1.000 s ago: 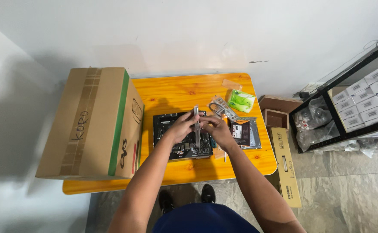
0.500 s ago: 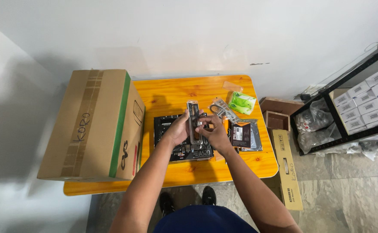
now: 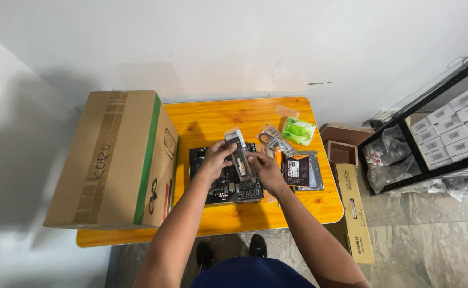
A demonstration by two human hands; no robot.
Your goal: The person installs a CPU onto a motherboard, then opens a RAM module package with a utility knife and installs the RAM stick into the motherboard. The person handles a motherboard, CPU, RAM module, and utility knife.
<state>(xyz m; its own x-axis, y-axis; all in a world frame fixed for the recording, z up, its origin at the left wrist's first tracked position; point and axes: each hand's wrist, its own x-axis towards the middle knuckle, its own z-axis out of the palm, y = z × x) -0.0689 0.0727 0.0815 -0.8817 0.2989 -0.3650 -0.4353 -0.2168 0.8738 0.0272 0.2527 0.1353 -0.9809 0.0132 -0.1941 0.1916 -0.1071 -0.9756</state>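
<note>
Orange-stained wood makes up the small table [image 3: 218, 120], and over its middle both hands meet on a long clear plastic pack [image 3: 239, 154] with what looks like a memory stick inside, though the view is too small to be sure of its contents. The left hand [image 3: 216, 156] has its fingers closed on the pack's far end and left edge, while the right hand [image 3: 265, 168] pinches the near end from the right side, so the pack is held between them, tilted and lifted just above a black circuit board [image 3: 228, 184] that lies flat on the table. Just right of the board lies a dark flat packet [image 3: 300, 170] on a shiny anti-static bag [image 3: 317, 173]. Farther back sit a clear bag of cables [image 3: 272, 140] and a green packet [image 3: 299, 130], near each other. A big cardboard box [image 3: 119, 157] with a green stripe fills the table's left end, touching the board's left side or very close to it. On the floor to the right stand an open brown box [image 3: 342, 152], a long narrow carton [image 3: 355, 213] and a black shelf rack [image 3: 437, 133] stacked with small white boxes.
</note>
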